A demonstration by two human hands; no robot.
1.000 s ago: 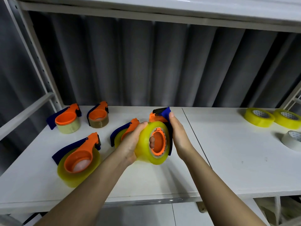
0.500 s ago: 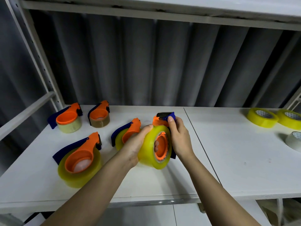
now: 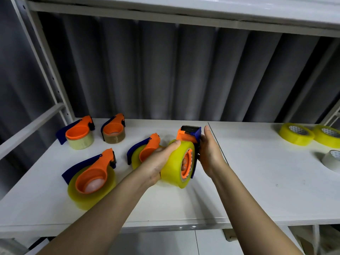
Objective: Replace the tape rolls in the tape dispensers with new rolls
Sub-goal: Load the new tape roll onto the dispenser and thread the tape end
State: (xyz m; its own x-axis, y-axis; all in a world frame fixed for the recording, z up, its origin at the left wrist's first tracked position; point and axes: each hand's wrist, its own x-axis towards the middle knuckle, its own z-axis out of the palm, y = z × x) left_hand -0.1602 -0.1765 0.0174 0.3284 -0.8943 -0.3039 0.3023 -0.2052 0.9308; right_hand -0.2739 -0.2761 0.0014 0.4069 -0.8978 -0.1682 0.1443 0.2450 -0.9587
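My left hand grips a fat yellow tape roll mounted on an orange and blue dispenser, held upright just above the white shelf. My right hand holds the dispenser's blue side, its fingers straight along it. A fingertip shows through the orange hub. Four more orange and blue dispensers lie on the shelf: a large yellow one at front left, one behind my left hand, and two thin ones at the back left.
Two yellow spare rolls and a whitish roll lie at the far right. An upper shelf board hangs overhead. A grey corrugated wall closes the back. White uprights stand at the left.
The roll and dispenser have turned further edge-on to me and sit slightly lower. My right hand's fingers have straightened along the dispenser's blue side.
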